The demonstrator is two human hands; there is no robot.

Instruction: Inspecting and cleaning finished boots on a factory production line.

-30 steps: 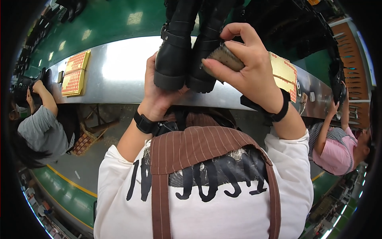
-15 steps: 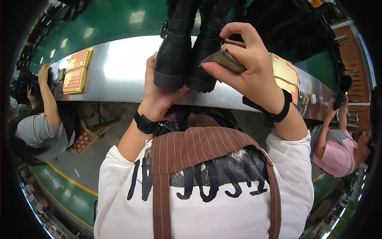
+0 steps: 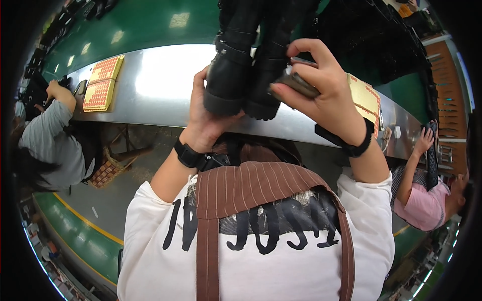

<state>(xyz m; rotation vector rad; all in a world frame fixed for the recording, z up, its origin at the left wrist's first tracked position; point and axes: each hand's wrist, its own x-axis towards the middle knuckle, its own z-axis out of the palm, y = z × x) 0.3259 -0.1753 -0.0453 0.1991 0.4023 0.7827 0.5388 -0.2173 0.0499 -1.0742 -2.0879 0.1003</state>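
A pair of black boots, the left boot (image 3: pixel 227 83) and the right boot (image 3: pixel 263 88), is held side by side above the metal bench, soles toward me. Straps with metal buckles cross their ankles. My left hand (image 3: pixel 201 113) grips them from the left and below, around the sole end; its fingers are partly hidden behind them. In my right hand (image 3: pixel 329 88) a worn, dark grey-brown pad (image 3: pixel 300 85) is pinched between thumb and fingers, close beside the right boot. A thin reddish item (image 3: pixel 304 62) shows near the index finger; its kind is unclear.
Stacks of yellow sheets with red dots, one left stack (image 3: pixel 103 83) and one right stack (image 3: pixel 364 98), lie on the metal bench (image 3: pixel 145 108). Black boots crowd the green surface (image 3: pixel 145 30) at far right. Co-workers sit at both sides; a wicker basket (image 3: pixel 106 168) stands on the floor.
The boots have shifted a little to the right and tilted. The pad has turned in my right hand and is motion-blurred. At right, a co-worker's hand has moved along a black boot.
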